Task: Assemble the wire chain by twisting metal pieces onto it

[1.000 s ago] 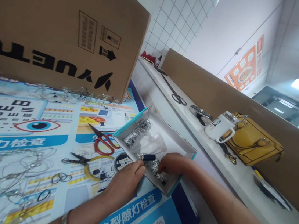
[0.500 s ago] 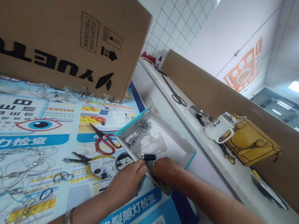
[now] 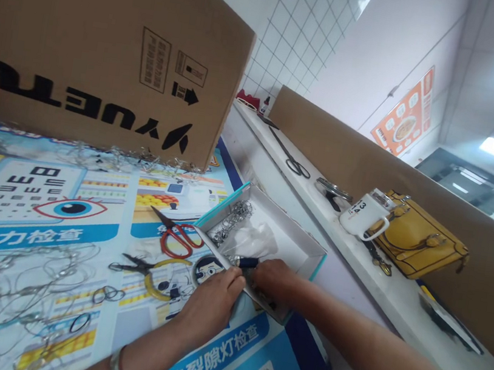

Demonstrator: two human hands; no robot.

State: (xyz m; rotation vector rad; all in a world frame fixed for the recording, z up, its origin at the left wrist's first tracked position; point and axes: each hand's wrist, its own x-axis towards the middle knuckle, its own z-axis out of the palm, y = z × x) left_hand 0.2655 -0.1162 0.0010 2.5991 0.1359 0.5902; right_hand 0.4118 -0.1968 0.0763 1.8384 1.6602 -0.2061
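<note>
A shallow white box with a teal rim lies on the poster-covered table; inside are silver metal links, a clear plastic bag and a small dark tube. My left hand rests at the box's near wall, fingertips pinched at its edge. My right hand reaches into the box's near end, fingers curled over small silver pieces; what it grips is hidden. The two hands almost touch, just below the dark tube.
Red-handled scissors and yellow-handled pliers lie left of the box. Wire rings cover the poster. A big cardboard carton stands behind. On the right ledge sit black scissors, a white mug and a yellow handbag.
My right hand has drawn back from deeper in the box toward my left hand at the near wall. The view has shifted slightly.
</note>
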